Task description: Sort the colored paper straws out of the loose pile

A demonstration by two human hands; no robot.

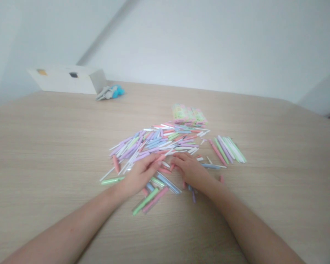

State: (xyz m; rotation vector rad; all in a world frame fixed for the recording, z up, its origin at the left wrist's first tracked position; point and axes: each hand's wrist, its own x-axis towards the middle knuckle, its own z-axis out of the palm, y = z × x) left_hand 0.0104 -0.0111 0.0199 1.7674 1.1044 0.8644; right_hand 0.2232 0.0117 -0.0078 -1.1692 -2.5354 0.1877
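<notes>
My left hand [141, 173] is closed, with a coral pen part [161, 158] pinched between thumb and fingers. Just right of it, the fingers of my right hand [191, 169] curl down over a short coral pen piece [172, 167], seemingly a cap; the palm hides much of that grip. Beyond both hands spreads a pile of pastel pen parts [154, 142] with thin white sticks among them. Closer to me lie a green pen barrel [145, 201], a pink barrel [155, 200] and clear-ended blue barrels [169, 183]. Some small pieces are partly covered by my right hand.
To the right, several pens [227, 149] lie side by side in a row. Stacked pastel packets [189, 114] sit behind the pile. At the back left stand a white box [68, 81] and a crumpled grey and blue item [111, 92], against the wall side of the wooden table [277, 176].
</notes>
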